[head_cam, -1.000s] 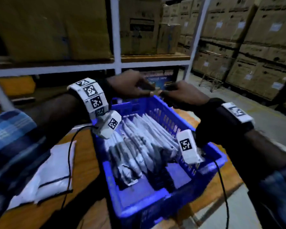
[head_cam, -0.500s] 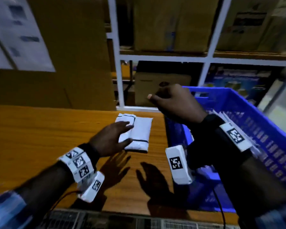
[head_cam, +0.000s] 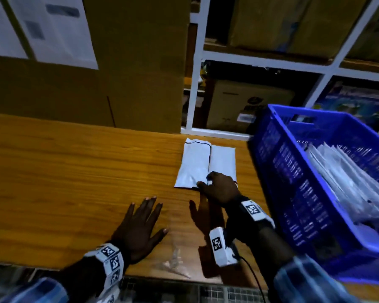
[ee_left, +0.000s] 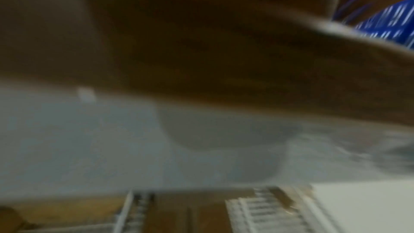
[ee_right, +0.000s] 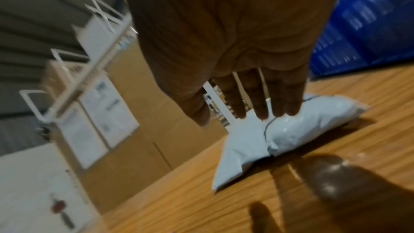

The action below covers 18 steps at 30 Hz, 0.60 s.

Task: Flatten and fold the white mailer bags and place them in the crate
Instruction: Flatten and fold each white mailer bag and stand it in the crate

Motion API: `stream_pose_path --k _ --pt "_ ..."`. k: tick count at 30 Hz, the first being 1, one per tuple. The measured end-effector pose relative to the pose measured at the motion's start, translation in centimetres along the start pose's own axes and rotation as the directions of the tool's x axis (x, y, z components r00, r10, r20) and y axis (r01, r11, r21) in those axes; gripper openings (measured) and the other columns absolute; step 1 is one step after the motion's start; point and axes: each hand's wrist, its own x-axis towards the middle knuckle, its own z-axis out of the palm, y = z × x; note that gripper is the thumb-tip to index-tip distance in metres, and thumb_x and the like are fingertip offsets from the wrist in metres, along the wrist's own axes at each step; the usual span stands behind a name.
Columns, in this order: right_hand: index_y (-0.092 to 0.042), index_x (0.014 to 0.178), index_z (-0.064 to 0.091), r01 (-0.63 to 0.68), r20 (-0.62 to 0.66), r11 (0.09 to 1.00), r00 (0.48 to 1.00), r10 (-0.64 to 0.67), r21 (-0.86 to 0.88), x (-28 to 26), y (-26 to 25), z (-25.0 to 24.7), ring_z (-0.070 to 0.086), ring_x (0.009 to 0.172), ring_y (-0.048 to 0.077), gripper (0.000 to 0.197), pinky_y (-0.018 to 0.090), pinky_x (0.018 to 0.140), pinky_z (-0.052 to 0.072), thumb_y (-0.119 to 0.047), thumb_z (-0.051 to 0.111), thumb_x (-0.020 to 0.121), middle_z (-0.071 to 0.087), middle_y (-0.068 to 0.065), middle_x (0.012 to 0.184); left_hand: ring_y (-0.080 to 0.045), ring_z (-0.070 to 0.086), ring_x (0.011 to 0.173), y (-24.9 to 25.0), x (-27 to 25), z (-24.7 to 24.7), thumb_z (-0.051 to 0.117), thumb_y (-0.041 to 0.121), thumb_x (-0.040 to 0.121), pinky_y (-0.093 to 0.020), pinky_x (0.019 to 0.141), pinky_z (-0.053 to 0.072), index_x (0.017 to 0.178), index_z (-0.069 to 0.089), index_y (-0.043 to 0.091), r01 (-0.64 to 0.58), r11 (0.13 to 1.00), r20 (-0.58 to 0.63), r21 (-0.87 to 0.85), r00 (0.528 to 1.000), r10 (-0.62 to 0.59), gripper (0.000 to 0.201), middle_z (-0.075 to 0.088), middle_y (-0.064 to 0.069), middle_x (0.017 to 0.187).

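Observation:
A white mailer bag (head_cam: 204, 162) with a thin black line lies on the wooden table (head_cam: 74, 171), just left of the blue crate (head_cam: 293, 171). The crate holds several folded white mailers (head_cam: 341, 178) standing on edge. My right hand (head_cam: 206, 182) is at the bag's near edge; in the right wrist view its fingers (ee_right: 262, 102) are straight, tips on the puffy bag (ee_right: 302, 130). My left hand (head_cam: 144, 217) lies flat on bare wood with fingers spread, apart from the bag. The left wrist view is blurred and shows only a dark palm and a bit of crate (ee_left: 392, 15).
A large cardboard box (head_cam: 129, 84) with paper sheets taped on stands at the table's back. White shelving (head_cam: 195, 84) with more boxes is behind the bag. A scrap of clear plastic (head_cam: 175, 263) lies near the table's front edge.
Both hands left the crate. The left hand touched the bag, then drew back onto bare wood. The right hand dropped from beside the crate to the bag's near edge.

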Motion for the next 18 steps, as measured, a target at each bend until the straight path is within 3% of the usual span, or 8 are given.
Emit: stream_pose_path --k 3,6,13,18 --pt "-0.007 0.129 0.050 -0.093 -0.065 0.995 0.994 0.091 -0.024 4.2 -2.0 1.4 0.048 0.123 0.035 0.056 0.038 0.099 0.040 -0.049 0.055 0.092 0.052 0.018 0.133 -0.028 0.029 0.142 -0.1 0.1 0.0 0.026 0.068 0.095 -0.046 0.109 0.015 0.150 0.033 0.017 -0.044 0.999 -0.028 -0.021 0.999 0.043 0.075 0.028 -0.008 0.156" --pt "-0.007 0.134 0.041 -0.214 -0.093 0.975 0.973 0.209 -0.051 7.9 -3.6 2.5 0.040 0.127 0.037 0.066 0.041 0.101 0.036 -0.053 0.055 0.090 0.042 0.019 0.137 -0.028 0.033 0.141 -0.4 0.3 0.0 0.027 0.068 0.094 -0.048 0.107 0.019 0.148 0.038 0.015 -0.081 0.996 -0.068 -0.036 0.995 0.079 0.076 0.033 -0.010 0.154" --pt "-0.007 0.147 0.018 -0.309 -0.175 0.946 0.941 0.289 -0.101 12.2 -5.1 6.9 0.030 0.133 0.040 0.091 0.045 0.106 0.030 -0.062 0.057 0.085 0.029 0.024 0.146 -0.026 0.019 0.146 -1.2 1.1 0.4 0.028 0.070 0.093 -0.048 0.111 0.014 0.152 0.026 0.017 -0.153 0.984 -0.123 -0.088 0.982 0.142 0.080 0.020 -0.008 0.159" --pt "-0.008 0.145 0.022 -0.312 -0.200 0.947 0.935 0.293 -0.073 13.1 -5.4 7.1 0.033 0.130 0.040 0.083 0.046 0.105 0.032 -0.051 0.062 0.086 0.032 0.024 0.142 -0.027 0.015 0.147 -1.1 1.3 0.6 0.027 0.070 0.093 -0.050 0.112 0.013 0.153 0.024 0.015 -0.152 0.983 -0.136 -0.102 0.981 0.138 0.081 0.017 -0.009 0.160"
